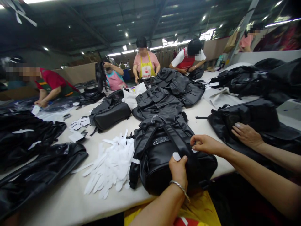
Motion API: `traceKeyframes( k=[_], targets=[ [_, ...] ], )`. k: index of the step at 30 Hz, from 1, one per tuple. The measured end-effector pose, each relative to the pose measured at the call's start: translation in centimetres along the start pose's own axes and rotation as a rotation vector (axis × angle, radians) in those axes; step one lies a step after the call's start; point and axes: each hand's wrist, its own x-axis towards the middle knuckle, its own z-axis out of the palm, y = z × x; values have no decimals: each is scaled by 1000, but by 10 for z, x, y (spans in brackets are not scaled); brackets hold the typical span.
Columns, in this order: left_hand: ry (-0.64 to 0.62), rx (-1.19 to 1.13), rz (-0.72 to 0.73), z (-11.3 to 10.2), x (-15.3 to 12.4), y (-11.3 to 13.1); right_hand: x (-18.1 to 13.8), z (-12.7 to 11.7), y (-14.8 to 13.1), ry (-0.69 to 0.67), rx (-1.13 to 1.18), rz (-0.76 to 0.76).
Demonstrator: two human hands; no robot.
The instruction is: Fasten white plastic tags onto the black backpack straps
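A black backpack point(162, 147) lies in front of me with its shoulder straps facing up. My left hand point(178, 169), a twisted silver bracelet on its wrist, is closed at the lower strap, and a white strip point(176, 156) pokes out above its thumb. My right hand point(199, 145) pinches at the strap's other side, where another bit of white shows under the fingertips. Whether both white bits belong to one strip is hidden by the strap. Around the left strap sits a white band point(135, 161). Left of the backpack is a heap of loose white strips point(115, 166).
A co-worker's hand point(246, 135) rests on another black backpack point(244, 116) at right. More backpacks point(110, 113) and black bags point(42, 163) cover the pale table point(70, 194). Several people work along its far side. White tags point(80, 123) lie at left.
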Motion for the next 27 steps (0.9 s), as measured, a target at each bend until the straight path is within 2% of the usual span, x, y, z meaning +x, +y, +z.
traceKeyframes(
  k=[5, 11, 15, 18, 21, 27],
  targets=[
    [-3, 24, 23, -1, 0, -1, 0, 0, -10, -124, 134, 85],
    [-6, 157, 108, -3, 4, -5, 5, 23, -35, -336, 195, 189],
    [-19, 225, 154, -5, 0, -2, 13, 34, -33, -344, 131, 201],
    [-42, 237, 182, -9, -6, 2, 16, 40, -27, -282, 58, 150],
    [-30, 255, 183, -15, -10, 3, 17, 45, -23, -227, 3, 167],
    [-8, 432, 202, -20, -11, 3, 18, 44, -27, -248, 6, 205]
  ],
)
